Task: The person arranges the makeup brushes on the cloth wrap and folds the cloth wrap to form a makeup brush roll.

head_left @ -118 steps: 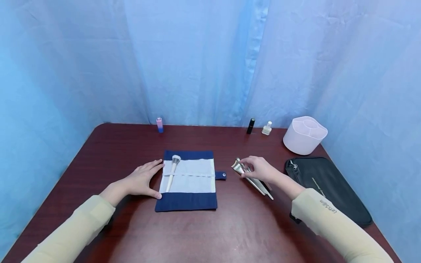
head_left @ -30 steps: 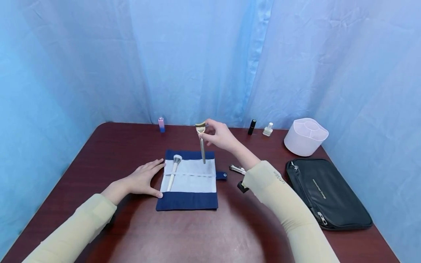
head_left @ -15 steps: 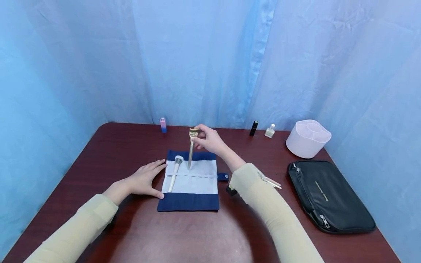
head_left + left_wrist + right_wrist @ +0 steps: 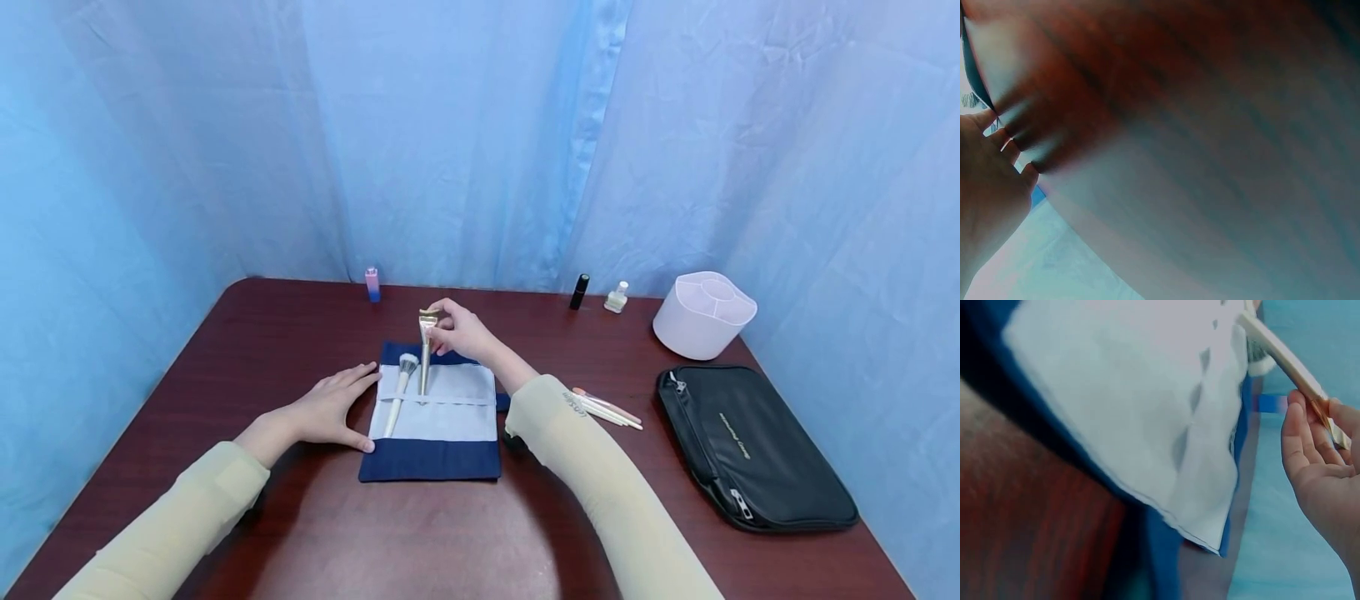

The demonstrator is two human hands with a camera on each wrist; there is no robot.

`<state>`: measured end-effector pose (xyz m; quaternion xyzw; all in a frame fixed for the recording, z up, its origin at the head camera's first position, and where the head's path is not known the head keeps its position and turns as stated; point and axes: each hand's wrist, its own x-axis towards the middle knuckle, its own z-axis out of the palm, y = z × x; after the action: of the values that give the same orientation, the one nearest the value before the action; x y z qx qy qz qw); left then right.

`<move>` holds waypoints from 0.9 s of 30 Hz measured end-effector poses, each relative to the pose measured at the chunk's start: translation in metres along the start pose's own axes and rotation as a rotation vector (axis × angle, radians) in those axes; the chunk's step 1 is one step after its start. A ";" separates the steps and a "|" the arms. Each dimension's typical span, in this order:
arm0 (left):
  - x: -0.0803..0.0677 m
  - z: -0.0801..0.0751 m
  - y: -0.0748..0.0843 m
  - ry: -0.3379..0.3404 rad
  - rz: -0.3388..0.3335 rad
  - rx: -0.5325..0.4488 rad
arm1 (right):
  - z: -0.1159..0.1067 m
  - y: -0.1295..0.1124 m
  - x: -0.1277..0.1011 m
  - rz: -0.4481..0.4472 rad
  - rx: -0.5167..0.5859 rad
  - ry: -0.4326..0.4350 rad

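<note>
A navy and white fabric brush roll (image 4: pixel 435 417) (image 4: pixel 1141 412) lies open on the dark red table (image 4: pixel 300 333). One white brush (image 4: pixel 396 392) sits in its leftmost slot. My right hand (image 4: pixel 453 329) (image 4: pixel 1319 469) pinches a second brush (image 4: pixel 425 354) (image 4: pixel 1285 356) near its gold ferrule, handle pointing down into the pocket beside the first. My left hand (image 4: pixel 330 408) (image 4: pixel 988 187) lies flat on the table, fingers straight, touching the roll's left edge.
Several loose brushes (image 4: pixel 607 408) lie right of the roll. A black zip pouch (image 4: pixel 750 446) and a white divided holder (image 4: pixel 703 312) stand at the right. A pink bottle (image 4: pixel 371 284), black tube (image 4: pixel 578 291) and small clear bottle (image 4: pixel 617 297) line the far edge.
My right hand picked one brush from the loose pile, carried it left over the roll and lowered its handle toward a pocket. The left hand has stayed put.
</note>
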<state>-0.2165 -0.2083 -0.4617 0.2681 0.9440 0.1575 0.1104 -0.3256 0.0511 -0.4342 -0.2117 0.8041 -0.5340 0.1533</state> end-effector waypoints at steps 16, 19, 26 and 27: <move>0.003 0.002 -0.001 -0.020 -0.015 0.002 | 0.010 0.013 -0.016 0.064 -0.270 -0.187; 0.003 0.002 -0.002 -0.023 -0.016 0.002 | 0.011 0.012 -0.019 0.056 -0.286 -0.225; 0.001 0.000 0.001 -0.025 -0.014 0.001 | 0.012 0.013 -0.024 -0.010 -0.351 -0.292; 0.001 0.000 0.001 -0.023 -0.011 0.001 | 0.012 0.013 -0.025 -0.020 -0.361 -0.299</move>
<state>-0.2170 -0.2070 -0.4611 0.2648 0.9442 0.1534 0.1220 -0.3010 0.0583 -0.4501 -0.3205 0.8527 -0.3456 0.2251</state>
